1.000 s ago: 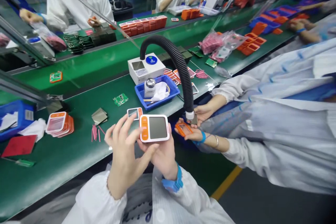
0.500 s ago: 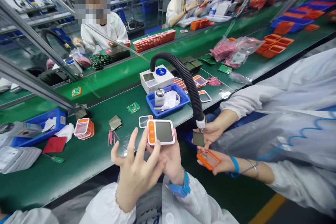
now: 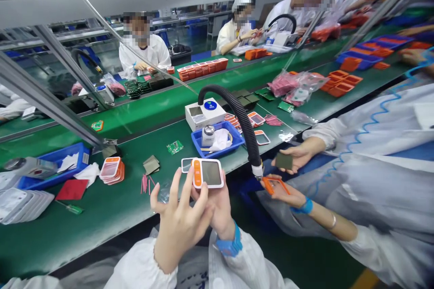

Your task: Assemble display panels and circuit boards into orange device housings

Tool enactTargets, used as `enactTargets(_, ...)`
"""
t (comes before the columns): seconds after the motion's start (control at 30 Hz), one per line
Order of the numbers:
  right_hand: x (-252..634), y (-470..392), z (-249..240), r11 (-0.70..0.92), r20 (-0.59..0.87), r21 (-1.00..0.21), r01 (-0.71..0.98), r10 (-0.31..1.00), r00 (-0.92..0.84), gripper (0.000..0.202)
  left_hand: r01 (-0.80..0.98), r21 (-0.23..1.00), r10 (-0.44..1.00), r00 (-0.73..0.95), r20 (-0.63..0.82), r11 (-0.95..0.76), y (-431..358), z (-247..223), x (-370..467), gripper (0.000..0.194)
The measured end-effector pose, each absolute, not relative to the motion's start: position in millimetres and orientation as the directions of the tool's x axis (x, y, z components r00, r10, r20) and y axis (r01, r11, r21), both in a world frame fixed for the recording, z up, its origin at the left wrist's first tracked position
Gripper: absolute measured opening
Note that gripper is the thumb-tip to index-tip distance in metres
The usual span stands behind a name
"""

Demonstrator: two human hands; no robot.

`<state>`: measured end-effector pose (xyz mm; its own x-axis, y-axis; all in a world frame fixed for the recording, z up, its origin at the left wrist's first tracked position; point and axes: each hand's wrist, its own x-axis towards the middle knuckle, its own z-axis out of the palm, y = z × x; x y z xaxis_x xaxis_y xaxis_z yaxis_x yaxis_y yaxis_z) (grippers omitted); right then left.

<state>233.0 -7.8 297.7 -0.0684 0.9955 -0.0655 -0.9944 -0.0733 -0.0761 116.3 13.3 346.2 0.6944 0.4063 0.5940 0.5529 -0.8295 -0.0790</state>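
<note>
A white handheld device (image 3: 212, 173) with a dark grey screen and orange buttons at its left side faces up. My right hand (image 3: 219, 205), with a blue wristband, is under it and grips it from below and from the right. My left hand (image 3: 183, 212) is spread over its left and lower edges, back of the hand up, fingertips at the orange buttons and the bottom rim. Partly hidden behind the device, a white frame (image 3: 186, 165) lies on the green bench (image 3: 111, 210).
At the right, a co-worker's hands hold an orange frame (image 3: 283, 186) and a dark square (image 3: 284, 161). A black hose (image 3: 242, 122) arches beside a blue tray (image 3: 217, 149). Left are stacked frames (image 3: 110, 167), pink strips (image 3: 145, 184), a red card (image 3: 72, 188) and another blue tray (image 3: 83, 159).
The view has shifted slightly. My hands keep nearly the same hold on the device. The co-worker's hands have moved apart, and the orange frame is now nearer the hose end.
</note>
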Motion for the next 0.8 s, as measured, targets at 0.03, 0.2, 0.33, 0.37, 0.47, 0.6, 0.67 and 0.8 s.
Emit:
enactTargets(0.03,233,-8,298,-0.070,-0.057,-0.081,-0.994,0.996,-0.065,0.052,0.553,-0.073,0.406,0.688,0.601,-0.830,13,346,116,0.037)
enactTargets(0.2,231,-8,296,-0.061,-0.020,-0.092,-0.994,0.998,-0.059,0.049,0.556,-0.090,0.399,0.690,0.604,-0.826,11,348,117,0.035)
enactTargets(0.33,227,-10,291,-0.053,0.002,-0.092,-0.994,0.999,-0.054,0.051,0.554,-0.090,0.400,0.695,0.598,-0.828,8,350,117,0.036)
enactTargets(0.37,226,-10,289,-0.049,0.006,-0.092,-0.995,0.999,-0.050,0.053,0.554,-0.085,0.403,0.693,0.598,-0.828,7,351,116,0.036)
enactTargets(0.47,224,-11,287,-0.048,0.014,-0.098,-0.994,0.999,-0.050,0.057,0.559,-0.085,0.404,0.688,0.603,-0.825,5,351,115,0.035)
enactTargets(0.6,223,-11,289,-0.045,0.012,-0.114,-0.992,0.999,-0.046,0.054,0.562,-0.092,0.404,0.689,0.602,-0.822,5,351,113,0.034)
enactTargets(0.67,223,-11,290,-0.038,0.005,-0.126,-0.991,0.999,-0.039,0.051,0.573,-0.065,0.417,0.665,0.620,-0.817,5,351,114,0.033)
enactTargets(0.8,222,-9,287,-0.027,-0.017,-0.168,-0.985,1.000,-0.024,0.049,0.601,0.022,0.461,0.588,0.665,-0.799,4,349,116,0.027)
